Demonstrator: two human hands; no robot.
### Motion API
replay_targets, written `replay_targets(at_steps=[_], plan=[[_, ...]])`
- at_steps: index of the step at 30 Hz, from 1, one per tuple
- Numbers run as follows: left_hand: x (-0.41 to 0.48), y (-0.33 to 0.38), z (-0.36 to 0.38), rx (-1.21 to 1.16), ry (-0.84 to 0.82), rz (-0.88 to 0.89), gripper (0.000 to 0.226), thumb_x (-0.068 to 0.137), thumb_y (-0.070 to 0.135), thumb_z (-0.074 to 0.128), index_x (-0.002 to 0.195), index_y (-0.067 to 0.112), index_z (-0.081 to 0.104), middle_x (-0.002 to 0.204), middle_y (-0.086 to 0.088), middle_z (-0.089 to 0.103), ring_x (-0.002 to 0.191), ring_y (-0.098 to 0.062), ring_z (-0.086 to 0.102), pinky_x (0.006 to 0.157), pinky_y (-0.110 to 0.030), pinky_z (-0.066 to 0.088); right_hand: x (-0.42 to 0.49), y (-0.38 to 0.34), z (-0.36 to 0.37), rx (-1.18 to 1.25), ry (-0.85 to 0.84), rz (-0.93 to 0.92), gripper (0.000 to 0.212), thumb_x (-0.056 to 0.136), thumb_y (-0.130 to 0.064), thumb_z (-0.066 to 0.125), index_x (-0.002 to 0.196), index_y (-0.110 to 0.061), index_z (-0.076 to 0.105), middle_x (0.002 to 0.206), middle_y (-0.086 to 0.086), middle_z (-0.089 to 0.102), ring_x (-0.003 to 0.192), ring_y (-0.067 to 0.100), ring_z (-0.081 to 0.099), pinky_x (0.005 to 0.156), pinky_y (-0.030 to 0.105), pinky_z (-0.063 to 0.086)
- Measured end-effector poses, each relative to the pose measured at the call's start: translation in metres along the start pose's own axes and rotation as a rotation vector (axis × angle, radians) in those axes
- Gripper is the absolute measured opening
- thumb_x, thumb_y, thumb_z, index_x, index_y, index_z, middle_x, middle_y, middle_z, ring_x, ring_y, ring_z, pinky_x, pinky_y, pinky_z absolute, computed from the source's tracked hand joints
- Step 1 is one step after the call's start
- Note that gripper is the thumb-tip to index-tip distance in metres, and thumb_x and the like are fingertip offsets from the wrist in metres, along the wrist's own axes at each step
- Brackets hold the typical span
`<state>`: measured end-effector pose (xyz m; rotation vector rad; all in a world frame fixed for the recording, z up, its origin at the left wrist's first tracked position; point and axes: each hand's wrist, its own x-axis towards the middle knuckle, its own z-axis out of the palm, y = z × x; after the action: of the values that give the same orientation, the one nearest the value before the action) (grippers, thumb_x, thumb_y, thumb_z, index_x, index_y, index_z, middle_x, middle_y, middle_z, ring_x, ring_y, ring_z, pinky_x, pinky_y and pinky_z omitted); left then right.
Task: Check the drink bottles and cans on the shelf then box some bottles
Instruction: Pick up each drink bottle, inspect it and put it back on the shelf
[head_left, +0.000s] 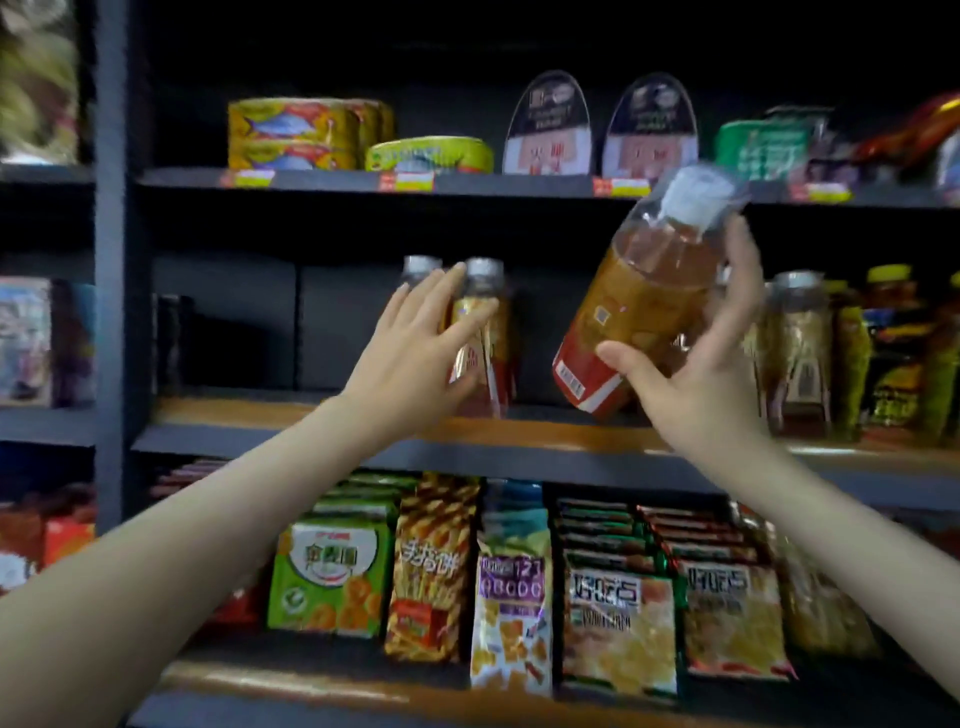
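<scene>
Right fingers (748, 270): curled round the held bottle (639, 306); thumb laid across its lower label, the rest wrapped behind its shoulder.
Left fingers (441, 296): straight and spread, laid against the side of a standing bottle (488, 332); not closed round it.
Right hand (701, 374): fully taken up with its load.
Left hand (415, 343): the nearer one to the shelved stock.
Held bottle, place: lifted clear above the front edge of the middle shelf (311, 441).
Held bottle, long axis: tilted, white cap (691, 195) up and rightward, base down toward the shelf edge.
Standing bottle: upright on the middle shelf, touching the left fingertips, a second bottle just behind it.
Step judged: label check under way; a grasp by the left hand would need only the fingers wrapped round the vertical body.
Box: not seen.
</scene>
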<state>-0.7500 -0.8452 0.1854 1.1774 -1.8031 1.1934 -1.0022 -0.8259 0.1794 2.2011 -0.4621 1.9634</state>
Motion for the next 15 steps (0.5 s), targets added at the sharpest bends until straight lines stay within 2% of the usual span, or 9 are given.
replay_targets(at_steps=[4, 8, 11, 13, 15], plan=[[0.014, -0.03, 0.026, 0.085, -0.034, 0.132, 0.073, 0.083, 0.061, 0.043, 0.147, 0.026, 0.04, 0.157, -0.02, 0.021, 0.142, -0.04, 0.022, 0.112, -0.06, 0.018, 0.023, 0.027, 0.015, -0.111, -0.183, 0.023, 0.099, 0.081, -0.023, 0.07, 0.139, -0.054, -0.003, 0.158, 0.005, 0.017, 0.143, 0.013, 0.028, 0.113, 0.035, 0.035], [0.027, -0.058, 0.045, 0.077, -0.059, 0.208, 0.095, 0.076, 0.075, 0.047, 0.154, 0.029, 0.019, 0.161, -0.018, 0.004, 0.147, -0.035, 0.0, 0.113, -0.06, 0.003, 0.044, 0.049, 0.031, -0.183, -0.333, 0.162, 0.104, 0.085, -0.02, 0.072, 0.14, -0.057, -0.007, 0.155, -0.005, 0.023, 0.134, 0.004, 0.033, 0.107, 0.022, 0.029], [0.029, -0.069, 0.057, 0.095, -0.065, 0.268, 0.092, 0.08, 0.079, 0.036, 0.154, 0.03, 0.016, 0.161, -0.016, 0.007, 0.147, -0.034, 0.003, 0.116, -0.056, -0.002, 0.053, 0.07, 0.046, -0.216, -0.403, 0.334, 0.101, 0.088, -0.021, 0.069, 0.146, -0.047, -0.01, 0.134, -0.009, 0.042, 0.114, 0.009, 0.052, 0.097, 0.023, 0.038], [0.03, -0.07, 0.064, 0.084, -0.036, 0.295, 0.084, 0.085, 0.076, 0.033, 0.154, 0.029, 0.018, 0.16, -0.015, 0.013, 0.147, -0.033, 0.01, 0.117, -0.054, -0.001, 0.059, 0.088, 0.057, -0.24, -0.401, 0.441, 0.1, 0.089, -0.024, 0.068, 0.147, -0.043, -0.012, 0.127, 0.002, 0.054, 0.095, 0.012, 0.061, 0.083, 0.021, 0.045], [0.031, -0.07, 0.07, 0.093, 0.021, 0.324, 0.081, 0.087, 0.073, 0.033, 0.153, 0.028, 0.021, 0.159, -0.013, 0.019, 0.147, -0.03, 0.013, 0.117, -0.054, 0.001, 0.063, 0.106, 0.069, -0.252, -0.394, 0.531, 0.102, 0.089, -0.027, 0.068, 0.145, -0.047, -0.014, 0.128, 0.013, 0.054, 0.09, 0.015, 0.063, 0.073, 0.02, 0.047]])
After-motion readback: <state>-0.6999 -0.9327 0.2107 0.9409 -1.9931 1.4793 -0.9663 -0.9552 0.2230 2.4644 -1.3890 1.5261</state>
